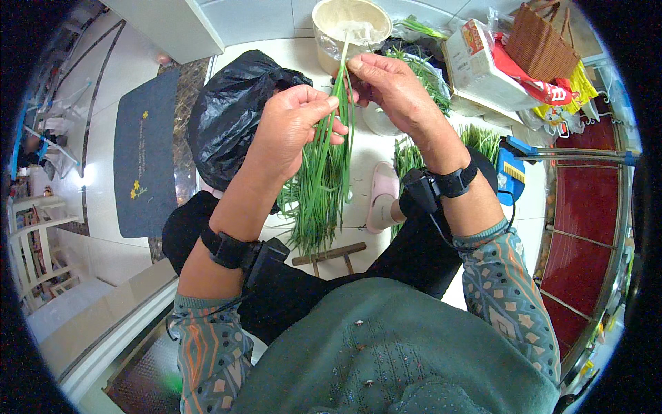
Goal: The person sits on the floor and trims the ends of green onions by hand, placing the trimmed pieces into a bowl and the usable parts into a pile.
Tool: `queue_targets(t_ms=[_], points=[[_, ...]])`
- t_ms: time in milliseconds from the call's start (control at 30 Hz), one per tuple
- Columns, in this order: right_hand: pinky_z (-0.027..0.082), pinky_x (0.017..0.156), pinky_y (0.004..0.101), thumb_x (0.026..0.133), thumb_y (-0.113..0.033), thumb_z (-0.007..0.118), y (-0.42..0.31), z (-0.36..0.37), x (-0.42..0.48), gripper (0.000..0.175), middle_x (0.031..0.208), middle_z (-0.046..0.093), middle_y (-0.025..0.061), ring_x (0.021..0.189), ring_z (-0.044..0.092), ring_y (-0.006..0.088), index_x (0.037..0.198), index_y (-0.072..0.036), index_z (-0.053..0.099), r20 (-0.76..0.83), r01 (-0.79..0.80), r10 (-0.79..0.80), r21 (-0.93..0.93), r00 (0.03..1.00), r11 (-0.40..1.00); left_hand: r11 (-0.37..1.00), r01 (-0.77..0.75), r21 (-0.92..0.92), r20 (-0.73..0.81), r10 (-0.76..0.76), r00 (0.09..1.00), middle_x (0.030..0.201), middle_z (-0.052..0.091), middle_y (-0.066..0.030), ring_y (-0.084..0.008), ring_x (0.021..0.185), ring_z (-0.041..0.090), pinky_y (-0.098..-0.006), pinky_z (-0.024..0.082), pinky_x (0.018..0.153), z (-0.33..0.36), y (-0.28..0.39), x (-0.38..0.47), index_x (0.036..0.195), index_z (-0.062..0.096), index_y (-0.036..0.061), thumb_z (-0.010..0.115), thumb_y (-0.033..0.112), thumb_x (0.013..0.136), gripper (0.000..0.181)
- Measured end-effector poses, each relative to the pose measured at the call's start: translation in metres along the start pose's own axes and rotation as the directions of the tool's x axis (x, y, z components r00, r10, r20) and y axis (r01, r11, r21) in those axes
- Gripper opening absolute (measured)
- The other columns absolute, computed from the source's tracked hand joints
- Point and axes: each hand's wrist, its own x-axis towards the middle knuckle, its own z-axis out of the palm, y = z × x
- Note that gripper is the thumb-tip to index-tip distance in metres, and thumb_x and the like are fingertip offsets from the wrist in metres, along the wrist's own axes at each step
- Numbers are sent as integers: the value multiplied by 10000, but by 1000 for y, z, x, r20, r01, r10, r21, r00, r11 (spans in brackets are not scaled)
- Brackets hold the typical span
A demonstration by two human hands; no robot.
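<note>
Both hands are raised over the floor around one thin bunch of garlic chives (325,128). My left hand (297,121) pinches the green leaves between thumb and fingers. Higher up, my right hand (385,85) grips the bunch near its pale stem end, which points toward a cream bucket (325,47). The leaves hang down past my left hand. Below lies a larger heap of chives (315,212) on the tiles, and part of it is hidden behind the held leaves.
A black plastic bag (227,114) bulges at the left, beside a grey doormat (145,155). More chives (408,155) lie near my right knee. At the upper right stand a white carton (473,57), a woven basket (543,41) and a blue dustpan (509,176). A small wooden stool (328,254) sits between my legs.
</note>
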Motion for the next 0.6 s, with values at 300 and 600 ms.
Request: queue_targets(t_ms=[300, 600], points=[[445, 664, 223, 901, -232, 586, -4, -6, 1, 210, 743, 607, -10, 684, 526, 68, 835, -34, 613, 101, 178, -154, -309, 983, 934, 992, -50, 114, -114, 63, 991, 793, 600, -69, -130, 588, 574, -229, 470, 513, 2, -4, 3, 906, 562, -8, 577, 139, 884, 149], [483, 641, 239, 927, -198, 541, -7, -8, 0, 211, 753, 607, 19, 679, 569, 86, 889, 3, 590, -4, 203, -257, -603, 966, 771, 995, 0, 96, -81, 8, 997, 628, 542, -29, -84, 470, 494, -208, 360, 398, -2, -2, 5, 831, 599, -16, 599, 136, 863, 155]])
